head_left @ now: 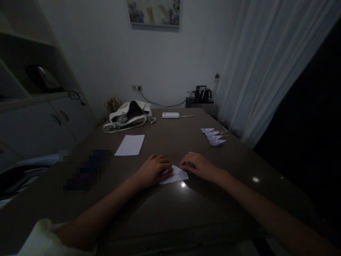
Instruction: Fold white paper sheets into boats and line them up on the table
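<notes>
A white sheet of folded paper (178, 176) lies on the dark table in front of me, with crease lines across it. My left hand (156, 170) rests over its left part, thumb and fingers closed on the paper and hiding that side. At the paper's upper right edge, my right hand (199, 165) curls with thumb and fingertips brought together on the edge. Several small folded paper shapes (217, 142) with pointed ends stand in a row farther off to the right. A stack of white paper (130, 145) lies beyond my left hand.
On the dark table (170, 209), a white handbag (130, 115) sits at the back left. Near the far edge lies a white device with a short cord (171, 115). A blurred dark item (90, 169) is at the left. A black kettle (204, 94) stands behind the table.
</notes>
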Available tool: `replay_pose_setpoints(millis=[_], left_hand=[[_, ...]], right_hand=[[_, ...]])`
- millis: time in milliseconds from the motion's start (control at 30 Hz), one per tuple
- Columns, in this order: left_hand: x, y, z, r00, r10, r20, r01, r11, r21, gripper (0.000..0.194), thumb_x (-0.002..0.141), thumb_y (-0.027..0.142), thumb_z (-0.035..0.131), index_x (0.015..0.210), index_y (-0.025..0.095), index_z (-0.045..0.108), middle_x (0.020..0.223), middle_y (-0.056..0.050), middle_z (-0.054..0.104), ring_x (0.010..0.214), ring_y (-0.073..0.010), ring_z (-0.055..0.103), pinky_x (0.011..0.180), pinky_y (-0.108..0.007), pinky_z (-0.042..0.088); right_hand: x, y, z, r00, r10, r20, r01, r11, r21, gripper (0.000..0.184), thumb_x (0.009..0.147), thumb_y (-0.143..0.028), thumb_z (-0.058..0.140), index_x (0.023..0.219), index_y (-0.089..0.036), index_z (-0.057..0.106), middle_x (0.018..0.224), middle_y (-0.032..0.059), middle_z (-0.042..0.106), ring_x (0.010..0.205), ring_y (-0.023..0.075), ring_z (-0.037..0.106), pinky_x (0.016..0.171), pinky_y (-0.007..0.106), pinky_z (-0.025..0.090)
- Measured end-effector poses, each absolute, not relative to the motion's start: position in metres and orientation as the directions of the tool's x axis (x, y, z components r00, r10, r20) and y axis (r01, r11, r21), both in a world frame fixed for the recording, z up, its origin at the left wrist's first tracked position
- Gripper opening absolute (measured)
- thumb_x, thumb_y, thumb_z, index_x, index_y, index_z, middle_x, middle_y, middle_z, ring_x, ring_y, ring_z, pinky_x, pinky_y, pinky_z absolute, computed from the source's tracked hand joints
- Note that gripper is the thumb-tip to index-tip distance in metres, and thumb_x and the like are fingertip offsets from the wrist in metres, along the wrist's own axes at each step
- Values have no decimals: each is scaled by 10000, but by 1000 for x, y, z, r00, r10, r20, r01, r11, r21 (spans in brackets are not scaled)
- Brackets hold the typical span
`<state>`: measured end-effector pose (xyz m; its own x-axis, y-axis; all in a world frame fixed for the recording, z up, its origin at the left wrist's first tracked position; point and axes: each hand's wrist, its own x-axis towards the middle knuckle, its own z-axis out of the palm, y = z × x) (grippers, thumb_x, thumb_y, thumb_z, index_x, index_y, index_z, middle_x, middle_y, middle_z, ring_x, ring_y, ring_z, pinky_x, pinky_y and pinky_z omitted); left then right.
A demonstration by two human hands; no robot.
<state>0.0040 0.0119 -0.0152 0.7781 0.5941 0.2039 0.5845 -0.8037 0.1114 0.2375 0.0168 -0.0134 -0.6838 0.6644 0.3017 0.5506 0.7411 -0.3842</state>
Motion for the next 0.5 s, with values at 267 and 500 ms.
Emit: replay_pose_setpoints(millis=[267,500], left_hand=[[4,10,-16,774,602,195,594,-798,105,273,920,408,435,1039,225,598,988,-40,629,950,-203,532,778,-331,298],[6,10,-17,788,586,187,582,-809,86,187,908,328,477,1020,251,606,1033,-45,624,990,-221,521,806,-348,304]], right_hand=[[233,21,-18,-716,656,239,611,754,-240,36,829,-202,613,863,-195,621,879,21,632,863,163,540,766,293,349],[249,9,-19,-670,715,198,670,698,-254,78,834,-274,615,853,-199,604,910,19,621,875,173,538,752,297,349]])
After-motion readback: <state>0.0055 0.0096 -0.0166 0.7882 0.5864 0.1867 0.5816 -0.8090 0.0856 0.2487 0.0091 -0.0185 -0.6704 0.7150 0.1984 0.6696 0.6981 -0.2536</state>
